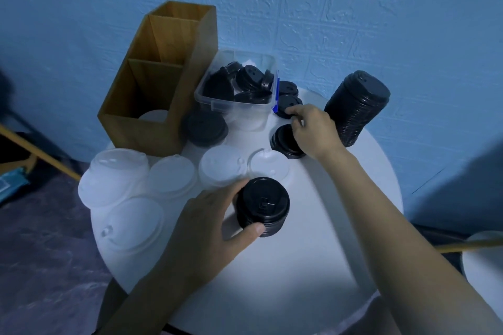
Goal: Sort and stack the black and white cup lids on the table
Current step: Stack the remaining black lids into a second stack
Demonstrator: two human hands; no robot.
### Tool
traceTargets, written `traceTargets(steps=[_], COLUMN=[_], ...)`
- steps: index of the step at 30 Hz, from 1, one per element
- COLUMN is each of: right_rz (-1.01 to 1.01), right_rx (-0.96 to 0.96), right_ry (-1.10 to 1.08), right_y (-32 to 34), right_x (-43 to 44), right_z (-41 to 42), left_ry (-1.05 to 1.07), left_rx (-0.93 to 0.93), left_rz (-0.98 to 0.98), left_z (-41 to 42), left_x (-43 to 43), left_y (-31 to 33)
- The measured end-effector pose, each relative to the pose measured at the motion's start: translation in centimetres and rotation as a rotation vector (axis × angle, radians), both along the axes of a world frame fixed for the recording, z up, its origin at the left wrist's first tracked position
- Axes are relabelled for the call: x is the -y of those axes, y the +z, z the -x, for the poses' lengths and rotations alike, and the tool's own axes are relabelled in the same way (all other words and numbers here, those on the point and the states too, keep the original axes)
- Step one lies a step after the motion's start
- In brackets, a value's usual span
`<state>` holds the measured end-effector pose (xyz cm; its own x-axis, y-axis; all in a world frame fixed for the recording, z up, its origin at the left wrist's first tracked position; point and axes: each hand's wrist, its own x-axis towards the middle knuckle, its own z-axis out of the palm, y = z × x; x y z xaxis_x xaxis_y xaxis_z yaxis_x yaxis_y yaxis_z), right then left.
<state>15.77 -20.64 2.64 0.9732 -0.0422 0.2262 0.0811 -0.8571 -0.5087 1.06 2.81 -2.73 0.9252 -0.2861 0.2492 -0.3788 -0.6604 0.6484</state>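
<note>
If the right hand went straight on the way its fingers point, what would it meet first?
Likely the loose black lid beside the clear bin; the right hand has its forefinger nearly on the rim, though depth is unclear.

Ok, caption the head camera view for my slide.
Sorting lids: left hand grips a short stack of black lids while right hand touches a loose black lid beside the clear bin.

one wide-angle head view, close above the white table (313, 258), forward and down toward the blue wall (353, 8)
</note>
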Motion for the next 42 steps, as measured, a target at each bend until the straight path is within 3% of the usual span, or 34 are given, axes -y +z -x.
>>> traceTargets(steps=[9,17,26,35,42], right_rz=[0.121,0.061,-0.284,-0.420,-0.356], right_rx=[-0.280,-0.220,-0.080,-0.259,-0.284], right_ry=[-0.002,0.040,-0.107,-0.145,-0.127], right_y=[-0.1,-0.5,1.0,0.6,-1.0], right_x=[-1.1,-0.5,-1.2,-1.3,-0.8], right_z=[-4.1,0.4,-3.4,-10.4,-11.8], left_ry=[0.022,0.047,0.041,0.035,0.028], left_rx=[-0.019,-0.040,-0.067,-0.023,-0.004], left_rz=[-0.036,-0.041,-0.061,-0.059,-0.035], left_z=[0.2,1.2,1.3,1.3,0.8], left_x=[0.9,-0.4,-0.5,-0.3,-0.4], left_y=[-0.2,-0.4,0.1,0.6,0.5])
